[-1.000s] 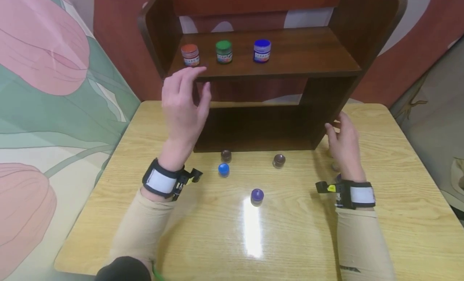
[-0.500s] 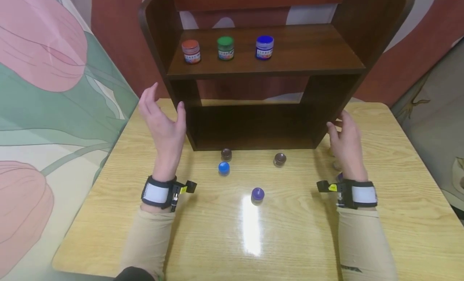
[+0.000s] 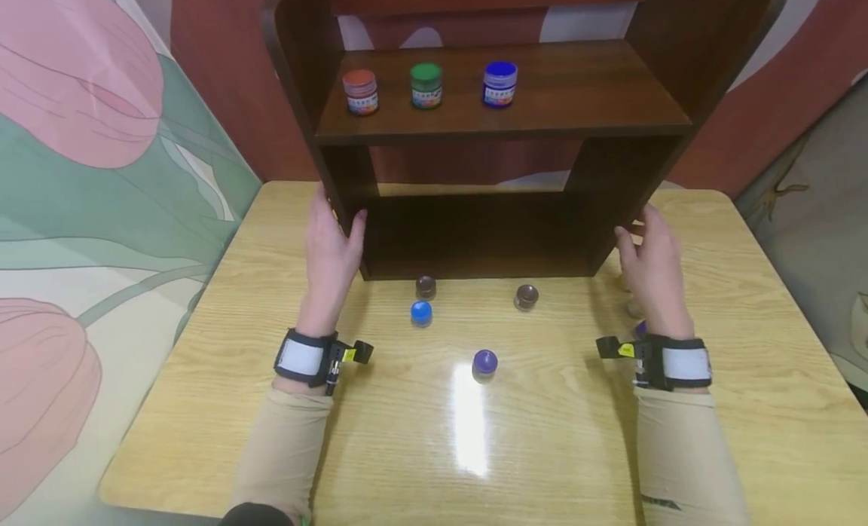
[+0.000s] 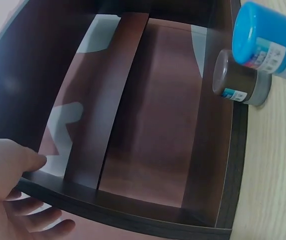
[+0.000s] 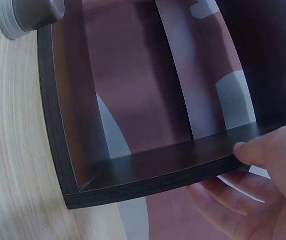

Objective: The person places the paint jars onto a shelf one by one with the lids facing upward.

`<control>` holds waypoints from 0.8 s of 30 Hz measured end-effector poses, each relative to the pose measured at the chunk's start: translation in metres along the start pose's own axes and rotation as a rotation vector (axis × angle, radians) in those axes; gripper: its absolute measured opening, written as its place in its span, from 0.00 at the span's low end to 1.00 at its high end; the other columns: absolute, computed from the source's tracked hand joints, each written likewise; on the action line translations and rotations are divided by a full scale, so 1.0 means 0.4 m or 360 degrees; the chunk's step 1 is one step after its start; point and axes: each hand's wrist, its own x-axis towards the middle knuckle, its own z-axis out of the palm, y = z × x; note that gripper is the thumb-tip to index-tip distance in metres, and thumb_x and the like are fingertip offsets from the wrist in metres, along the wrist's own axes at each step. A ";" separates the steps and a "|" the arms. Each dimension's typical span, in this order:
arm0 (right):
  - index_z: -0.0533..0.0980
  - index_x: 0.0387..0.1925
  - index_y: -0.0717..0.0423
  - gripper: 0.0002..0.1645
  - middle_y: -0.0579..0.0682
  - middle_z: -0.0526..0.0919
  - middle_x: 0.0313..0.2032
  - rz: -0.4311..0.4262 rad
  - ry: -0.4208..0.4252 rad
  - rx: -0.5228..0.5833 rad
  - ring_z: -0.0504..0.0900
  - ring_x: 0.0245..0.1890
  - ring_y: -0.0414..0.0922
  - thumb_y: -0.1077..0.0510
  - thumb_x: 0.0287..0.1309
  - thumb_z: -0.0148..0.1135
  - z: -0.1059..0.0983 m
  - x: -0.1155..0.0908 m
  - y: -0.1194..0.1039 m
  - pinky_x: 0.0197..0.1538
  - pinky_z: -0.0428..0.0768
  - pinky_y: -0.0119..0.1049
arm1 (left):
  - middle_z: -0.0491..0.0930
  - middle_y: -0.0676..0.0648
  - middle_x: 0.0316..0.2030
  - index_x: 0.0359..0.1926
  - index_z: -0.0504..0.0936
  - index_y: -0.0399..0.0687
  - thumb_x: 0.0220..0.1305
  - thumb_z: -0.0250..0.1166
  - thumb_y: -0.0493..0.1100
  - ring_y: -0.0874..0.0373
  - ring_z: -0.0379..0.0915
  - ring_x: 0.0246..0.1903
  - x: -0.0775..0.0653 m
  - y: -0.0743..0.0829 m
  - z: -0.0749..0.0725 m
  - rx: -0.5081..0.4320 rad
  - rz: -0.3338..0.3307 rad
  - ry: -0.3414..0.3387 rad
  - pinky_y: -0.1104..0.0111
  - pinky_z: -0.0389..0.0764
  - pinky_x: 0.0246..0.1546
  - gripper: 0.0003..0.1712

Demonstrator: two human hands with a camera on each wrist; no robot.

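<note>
A dark brown wooden shelf (image 3: 583, 96) stands on the table between my hands. My left hand (image 3: 329, 251) grips its left side panel, thumb over the front edge and fingers outside; the left wrist view shows the thumb (image 4: 35, 161) on the inner face. On the opposite side my right hand (image 3: 652, 273) holds the right panel the same way, its thumb (image 5: 248, 150) inside the edge. Three paint jars stand on the upper board: a red jar (image 3: 361, 93), a green jar (image 3: 426, 87) and a dark blue jar (image 3: 499, 85).
In front of the shelf on the wooden table (image 3: 407, 435) stand a light blue jar (image 3: 421, 313), two brown jars, one left (image 3: 426, 287) and one right (image 3: 526, 297), and a purple jar (image 3: 484, 362). Several more jars are partly hidden by my right hand. A painted wall lies behind.
My left hand has come down from near the red jar, swung out to the left, then closed in on the shelf's left panel. The right hand stays at the right panel.
</note>
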 end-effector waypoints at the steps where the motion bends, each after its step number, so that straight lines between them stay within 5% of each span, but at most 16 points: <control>1: 0.67 0.67 0.61 0.25 0.63 0.76 0.61 0.0000 -0.0010 -0.0004 0.80 0.57 0.63 0.57 0.72 0.51 -0.001 0.000 -0.002 0.52 0.81 0.59 | 0.69 0.35 0.66 0.73 0.58 0.38 0.71 0.61 0.45 0.43 0.68 0.66 0.000 -0.001 0.000 -0.0002 0.0001 -0.0002 0.52 0.71 0.68 0.36; 10: 0.63 0.67 0.67 0.30 0.71 0.76 0.56 0.0071 -0.0237 -0.0143 0.79 0.54 0.69 0.52 0.73 0.50 -0.034 -0.010 -0.022 0.53 0.79 0.63 | 0.78 0.33 0.56 0.66 0.67 0.37 0.72 0.59 0.41 0.38 0.76 0.58 0.004 -0.009 0.004 -0.0013 0.0032 -0.0023 0.48 0.77 0.59 0.26; 16: 0.70 0.57 0.68 0.32 0.73 0.82 0.47 0.0153 -0.0481 -0.0406 0.82 0.45 0.66 0.42 0.72 0.51 -0.076 -0.026 -0.054 0.46 0.78 0.60 | 0.79 0.32 0.55 0.66 0.67 0.36 0.72 0.58 0.40 0.37 0.77 0.58 0.005 -0.010 0.005 -0.0003 0.0007 -0.0040 0.47 0.77 0.59 0.25; 24: 0.74 0.55 0.60 0.21 0.62 0.86 0.45 -0.0208 -0.0873 -0.0394 0.84 0.44 0.56 0.49 0.69 0.59 -0.051 -0.047 -0.151 0.46 0.81 0.53 | 0.78 0.33 0.58 0.66 0.66 0.36 0.73 0.57 0.40 0.39 0.75 0.60 0.005 -0.009 0.003 0.0001 0.0018 -0.0067 0.49 0.77 0.61 0.25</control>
